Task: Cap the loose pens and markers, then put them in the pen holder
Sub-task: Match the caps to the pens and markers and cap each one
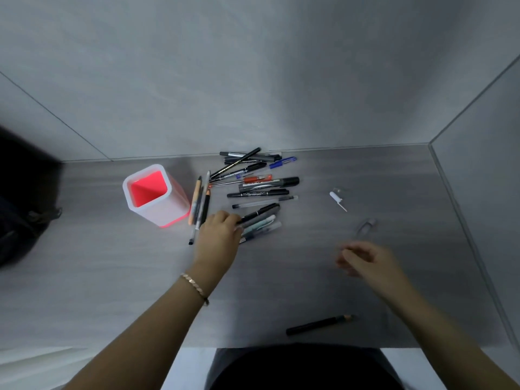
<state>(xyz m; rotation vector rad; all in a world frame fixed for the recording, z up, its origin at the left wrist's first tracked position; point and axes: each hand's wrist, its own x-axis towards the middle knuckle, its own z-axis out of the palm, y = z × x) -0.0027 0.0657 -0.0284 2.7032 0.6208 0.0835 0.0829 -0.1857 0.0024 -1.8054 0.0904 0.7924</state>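
Your left hand (pixel 218 235) pinches a black pen (pixel 260 213) in the pile (pixel 253 181), the picking step. Your right hand (pixel 365 258) is blurred; I cannot tell its fingers. Next, check whether the pen needs capping.

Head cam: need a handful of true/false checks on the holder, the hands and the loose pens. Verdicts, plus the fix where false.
1. The pen holder has no pens in it. True.
2. The pen holder stands to the right of the pen pile. False: it stands to the pile's left.
3. The left hand has its fingers curled at the end of a black pen in the pile. True.
4. The right hand holds the black pencil. False: the pencil lies alone on the table near the front edge, apart from that hand.
5. A small white piece lies apart from the pile, to its right. True.
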